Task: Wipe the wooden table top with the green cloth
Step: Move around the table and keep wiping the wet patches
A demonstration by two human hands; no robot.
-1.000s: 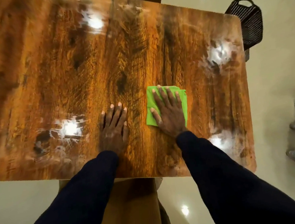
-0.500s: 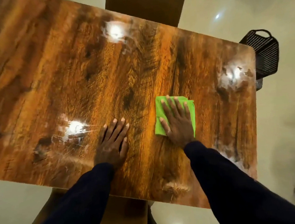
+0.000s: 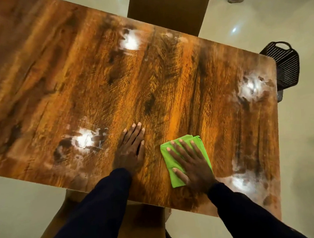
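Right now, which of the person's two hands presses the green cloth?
The right hand, flat on the green cloth; the left hand rests on bare table.

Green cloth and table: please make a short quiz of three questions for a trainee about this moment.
1. True or false: the right hand lies flat on the green cloth.
2. What does the left hand touch? A) the cloth B) the bare table top C) the black basket
3. Fill in: the black basket stands on the ____.

Key: 1 true; 2 B; 3 floor.
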